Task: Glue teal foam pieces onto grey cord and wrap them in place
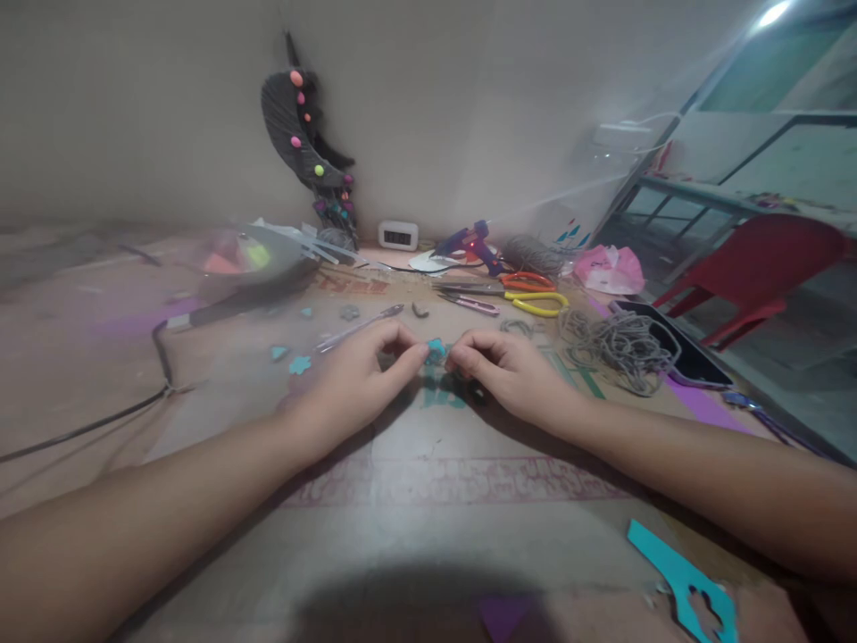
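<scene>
Above the middle of the table, my left hand [375,371] pinches a small turquoise foam flower [436,349] between thumb and fingertips. My right hand [512,373] is closed at the flower's right side, its thumb pressed to the fingers. Whether those fingertips grip the flower's edge or something tiny, I cannot make out. Another turquoise flower cut-out [300,364] lies left of my left hand, beside a small turquoise scrap [278,353]. A pen [360,328] rests just behind my left hand.
Behind my hands lie yellow-handled scissors [539,304], a glue gun [472,246] with a red light and a digital clock [397,236]. Tangled grey yarn [629,350] and a phone [696,357] are on the right. A turquoise foam sheet [676,563] with a cut-out hole sits at front right.
</scene>
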The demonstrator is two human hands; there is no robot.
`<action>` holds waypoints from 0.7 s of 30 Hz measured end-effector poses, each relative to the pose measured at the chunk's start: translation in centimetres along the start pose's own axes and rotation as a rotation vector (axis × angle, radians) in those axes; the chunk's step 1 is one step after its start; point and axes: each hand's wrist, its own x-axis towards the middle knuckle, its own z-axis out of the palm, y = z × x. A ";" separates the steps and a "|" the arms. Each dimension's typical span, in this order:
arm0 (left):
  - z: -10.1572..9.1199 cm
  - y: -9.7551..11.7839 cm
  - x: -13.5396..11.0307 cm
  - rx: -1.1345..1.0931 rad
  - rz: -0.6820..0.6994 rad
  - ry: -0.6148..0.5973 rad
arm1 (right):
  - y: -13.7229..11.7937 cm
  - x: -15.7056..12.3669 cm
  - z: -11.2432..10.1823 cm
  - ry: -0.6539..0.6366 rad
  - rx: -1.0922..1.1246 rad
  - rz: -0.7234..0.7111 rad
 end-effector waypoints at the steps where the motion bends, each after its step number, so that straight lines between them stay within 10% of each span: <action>1: 0.0 0.1 0.0 0.003 0.003 -0.009 | 0.0 0.0 0.0 0.003 0.007 0.006; 21: 0.1 0.1 0.2 -0.045 -0.114 0.041 | -0.7 0.6 -1.4 0.260 0.248 0.013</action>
